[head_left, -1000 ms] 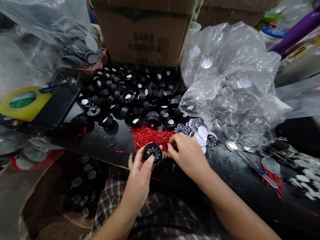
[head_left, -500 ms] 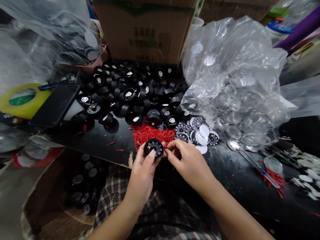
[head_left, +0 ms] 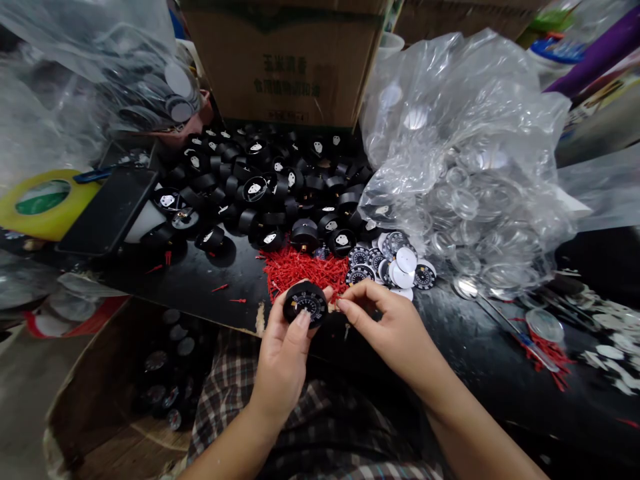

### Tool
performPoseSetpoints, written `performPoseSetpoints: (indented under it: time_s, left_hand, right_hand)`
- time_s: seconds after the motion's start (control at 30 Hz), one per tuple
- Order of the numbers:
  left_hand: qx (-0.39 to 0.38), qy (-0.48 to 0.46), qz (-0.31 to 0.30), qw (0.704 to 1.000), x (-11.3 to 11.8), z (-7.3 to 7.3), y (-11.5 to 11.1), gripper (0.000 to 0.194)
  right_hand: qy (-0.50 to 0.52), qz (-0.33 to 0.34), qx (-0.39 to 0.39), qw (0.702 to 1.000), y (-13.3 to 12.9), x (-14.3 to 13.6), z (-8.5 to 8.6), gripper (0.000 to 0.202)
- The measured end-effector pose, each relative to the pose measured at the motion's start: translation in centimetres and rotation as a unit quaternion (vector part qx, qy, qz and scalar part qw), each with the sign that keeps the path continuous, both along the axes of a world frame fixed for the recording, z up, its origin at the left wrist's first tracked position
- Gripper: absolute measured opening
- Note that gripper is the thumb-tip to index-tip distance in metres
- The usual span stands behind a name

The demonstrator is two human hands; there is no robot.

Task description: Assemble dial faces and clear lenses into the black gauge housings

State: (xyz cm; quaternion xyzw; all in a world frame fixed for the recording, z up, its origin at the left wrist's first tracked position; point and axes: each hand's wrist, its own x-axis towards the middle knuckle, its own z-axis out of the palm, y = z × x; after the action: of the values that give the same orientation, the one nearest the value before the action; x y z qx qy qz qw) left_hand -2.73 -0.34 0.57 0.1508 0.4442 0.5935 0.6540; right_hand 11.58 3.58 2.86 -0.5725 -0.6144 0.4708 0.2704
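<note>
Lighting: dim, uneven; white glare on plastic bag (head_left: 465, 127); pale sheen on black table (head_left: 447, 320); deep shadow inside bin (head_left: 75, 407); lettering (head_left: 286, 85) on box (head_left: 225, 80) blurred; outer edges stretched.

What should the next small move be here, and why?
Probably bring the right hand to the black gauge: the left hand holds it face up, no red pointer shows on its visible part, and the right hand, just beside it, seems to pinch something small and red.

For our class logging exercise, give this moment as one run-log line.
left hand: holding black dial gauge; right hand: near red pointers, grip unclear; beyond: black housings
</note>
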Motion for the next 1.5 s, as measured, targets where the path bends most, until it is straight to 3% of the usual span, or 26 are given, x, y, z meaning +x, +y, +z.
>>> performPoseSetpoints:
  time_s: [0.27,0.53,0.67,0.73,0.83,1.1,1.3,1.5]
  left_hand:
    - [0.005,-0.037,-0.025,0.999,0.3,0.1,0.1,0.023]
    - [-0.026,0.012,-0.05,0.998,0.0,-0.2,0.4,0.027]
    - [-0.032,0.05,-0.033,0.998,-0.3,-0.3,1.0,0.036]
    - [-0.032,0.068,-0.061,0.995,0.0,-0.4,1.1,0.035]
    - [-0.009,0.076,-0.109,0.991,0.6,-0.7,0.9,0.024]
    - [0.033,0.11,-0.14,0.983,0.6,-0.4,0.2,0.022]
    - [0.051,0.142,-0.133,0.98,0.3,0.2,0.0,0.018]
    - [0.056,0.265,-0.121,0.955,0.4,0.6,-0.2,0.017]
  right_hand:
    - [-0.014,0.001,0.01,1.0,-0.2,0.5,-0.4,0.011]
    - [-0.158,0.065,0.186,0.968,-0.7,0.3,-0.4,0.01]
    - [-0.068,0.051,0.131,0.988,-1.0,0.4,0.5,0.012]
    - [-0.035,0.043,0.101,0.993,-1.1,0.3,1.0,0.012]
    - [-0.072,0.046,0.109,0.99,-1.0,-0.1,1.3,0.012]
    - [-0.116,0.066,0.111,0.985,-0.8,-0.1,1.4,0.013]
    - [-0.086,0.067,0.088,0.99,-1.3,0.2,1.6,0.014]
    - [-0.099,0.065,0.086,0.989,-1.8,0.0,1.8,0.017]
